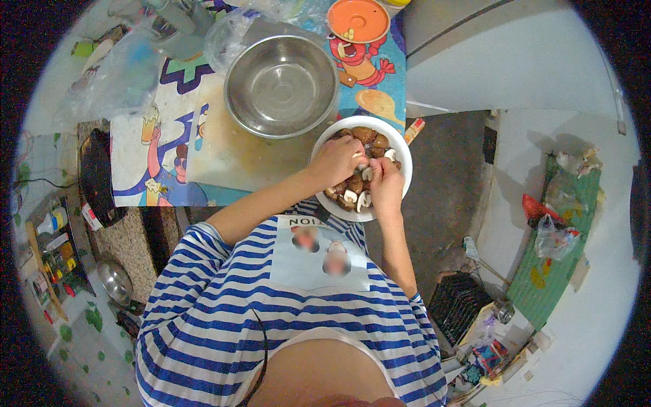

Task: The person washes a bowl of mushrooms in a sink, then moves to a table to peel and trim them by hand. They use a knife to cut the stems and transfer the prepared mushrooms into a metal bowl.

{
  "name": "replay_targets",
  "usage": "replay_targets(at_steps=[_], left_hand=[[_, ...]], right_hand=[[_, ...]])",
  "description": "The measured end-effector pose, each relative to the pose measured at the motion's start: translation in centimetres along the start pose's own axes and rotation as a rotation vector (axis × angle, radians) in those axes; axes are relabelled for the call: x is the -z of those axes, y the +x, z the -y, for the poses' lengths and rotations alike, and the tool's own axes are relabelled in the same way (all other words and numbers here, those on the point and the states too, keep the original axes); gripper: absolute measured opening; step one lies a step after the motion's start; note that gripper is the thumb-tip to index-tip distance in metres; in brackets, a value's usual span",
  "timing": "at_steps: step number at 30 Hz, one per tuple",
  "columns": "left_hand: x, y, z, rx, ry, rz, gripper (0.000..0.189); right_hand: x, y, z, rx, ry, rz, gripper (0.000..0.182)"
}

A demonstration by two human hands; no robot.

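A white bowl [407, 175] holds several brown-capped mushrooms [364, 134] and pale mushroom pieces, some showing white cut or torn faces. Over its left half reaches my left hand [335, 158], its thumb and fingers pinched together around a small mushroom piece. My right hand [386, 184] comes in from the right rim, and its fingertips meet those of the left above the bowl's middle. Between them a pale mushroom piece [367, 174] shows, partly hidden by the fingers. Up and left of the bowl sits a steel basin [282, 91] with nothing in it.
The basin stands on a cutting board [218, 152] over a printed tablecloth [132, 175]. An orange lid [358, 20] carries a few small pale pieces, perhaps garlic. Clear plastic bags [122, 76] and a glass pitcher [180, 28] stand at the far left. A wall [508, 76] rises to the right.
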State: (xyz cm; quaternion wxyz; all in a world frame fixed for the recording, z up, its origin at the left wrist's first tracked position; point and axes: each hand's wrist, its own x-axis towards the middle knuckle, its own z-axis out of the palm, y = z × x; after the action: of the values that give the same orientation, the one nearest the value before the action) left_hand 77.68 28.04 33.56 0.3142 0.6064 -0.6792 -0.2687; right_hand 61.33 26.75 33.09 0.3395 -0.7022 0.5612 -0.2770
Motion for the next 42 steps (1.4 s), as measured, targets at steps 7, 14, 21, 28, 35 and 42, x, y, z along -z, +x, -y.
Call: replay_targets(at_steps=[7, 14, 21, 28, 35, 42], left_hand=[[-1.2, -0.7, -0.4, 0.055, 0.355, 0.159, 0.02], [-1.5, -1.2, 1.3, 0.033, -0.221, -0.035, 0.018], [1.9, -0.9, -1.8, 0.266, -0.693, 0.22, 0.03], [1.6, -1.1, -2.6, 0.34, -0.645, -0.025, 0.024], [1.9, -1.2, -3.3, 0.196, -0.397, -0.034, 0.028], [-0.2, -0.8, -1.3, 0.24, -0.108, 0.03, 0.025]], right_hand=[[-0.6, 0.6, 0.3, 0.079, -0.167, 0.088, 0.013], [0.7, 0.0, 1.3, -0.285, 0.416, 0.024, 0.015], [1.9, 0.2, 1.9, -0.429, 1.038, 0.087, 0.016], [2.2, -0.8, 4.2, -0.409, 1.145, 0.165, 0.023], [0.6, -1.5, 2.6, -0.233, 0.905, 0.112, 0.023], [-1.2, 0.1, 1.2, -0.237, 0.134, 0.101, 0.022]])
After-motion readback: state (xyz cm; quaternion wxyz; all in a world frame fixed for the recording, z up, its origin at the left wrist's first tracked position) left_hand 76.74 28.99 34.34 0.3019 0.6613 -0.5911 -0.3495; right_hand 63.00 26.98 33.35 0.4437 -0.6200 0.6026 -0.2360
